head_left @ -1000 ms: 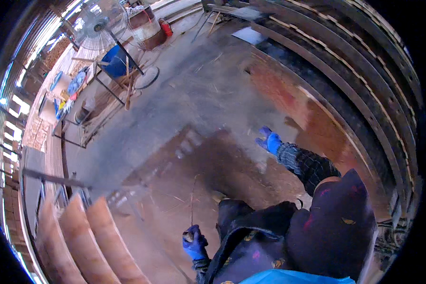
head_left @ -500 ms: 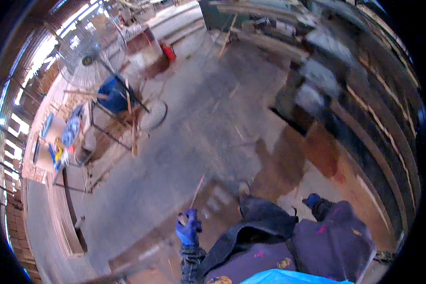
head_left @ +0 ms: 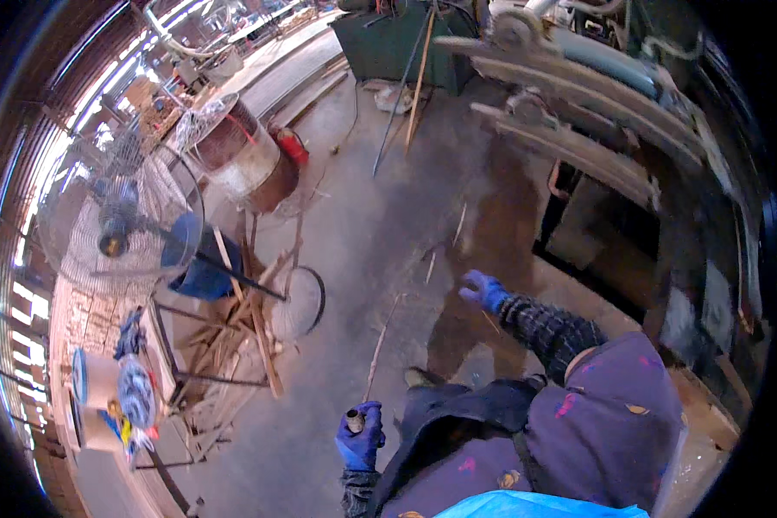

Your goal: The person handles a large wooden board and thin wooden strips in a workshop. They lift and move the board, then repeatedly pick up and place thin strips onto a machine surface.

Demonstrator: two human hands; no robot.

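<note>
My left hand (head_left: pixel 361 440), in a blue glove, is closed round the thick, round-ended handle (head_left: pixel 354 420) of a long thin rod (head_left: pixel 380 345). The rod points forward and slightly right over the grey floor; I cannot make out what kind of tool it is. My right hand (head_left: pixel 483 291), also blue-gloved, reaches forward above the floor with its fingers apart and nothing in them. Thin slivers of wood (head_left: pixel 431 267) lie on the floor beyond it.
A pedestal fan (head_left: pixel 112 233) stands at left, near a blue bin (head_left: pixel 190 257) and scrap wood sticks (head_left: pixel 259 337). Behind are a rusty drum (head_left: pixel 242 160) and a red fire extinguisher (head_left: pixel 291 145). Machine rails (head_left: pixel 578 151) and a dark framed opening (head_left: pixel 600 229) are at right.
My view has swung toward the right, and the fan and bin now sit farther left. My right hand has come forward from beside my body. My left hand still grips the rod.
</note>
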